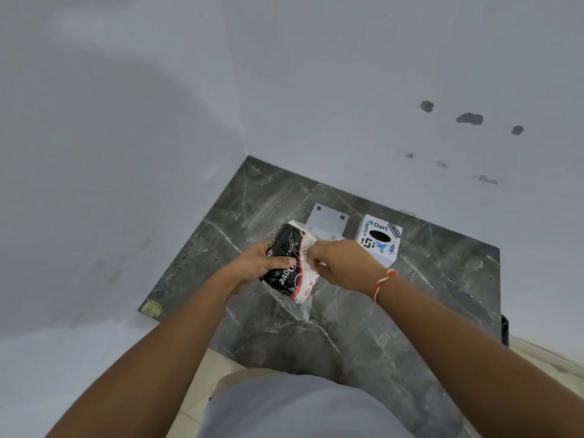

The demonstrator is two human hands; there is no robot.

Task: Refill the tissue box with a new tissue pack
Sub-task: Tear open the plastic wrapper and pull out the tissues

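A tissue pack (289,248) in a black, white and red plastic wrapper is held above the dark marble table (442,295). My left hand (262,263) grips its black side. My right hand (341,263) pinches the wrapper at the pack's white side, and loose clear plastic hangs below the pack. The white tissue box (379,240), covered in stickers and with a dark oval slot on top, stands on the table just right of my hands. Its flat white base plate (328,221) with dark round feet lies behind the pack.
The table sits in a corner between two pale walls (126,153). The right wall has chipped paint patches (469,119). A yellowish sticker (151,308) marks the table's front left corner. Light floor tiles (218,365) show below the table's front edge.
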